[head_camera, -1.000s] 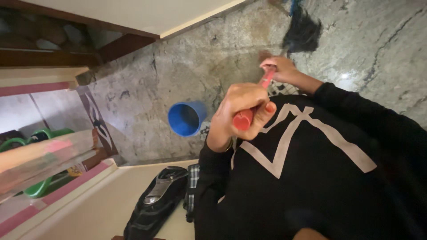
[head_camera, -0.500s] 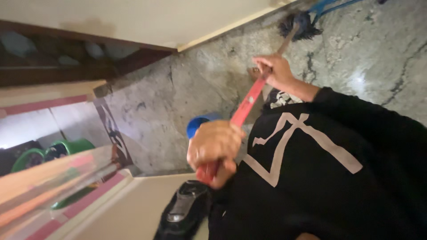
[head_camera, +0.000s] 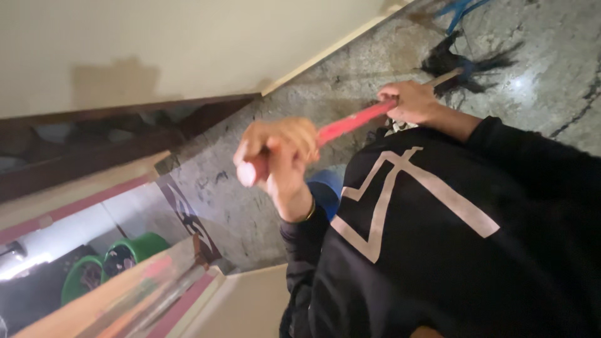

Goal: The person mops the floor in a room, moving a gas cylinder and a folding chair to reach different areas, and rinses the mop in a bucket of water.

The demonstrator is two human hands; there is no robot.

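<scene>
Head view: a mop with a red handle and a dark stringy head is gripped by both fists. The handle's rounded end is enclosed by the left hand; the shaft is clasped lower by the right hand. The mop head is spread on the mottled stone floor.

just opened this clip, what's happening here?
A person in a black sweatshirt holds a mop by its red handle with both hands. One hand grips the top end of the handle, close to the camera; the other hand grips it farther down. The dark mop head lies on the mottled stone floor. A blue bucket stands on the floor, partly hidden behind the near arm. Green tubs sit lower left.
</scene>
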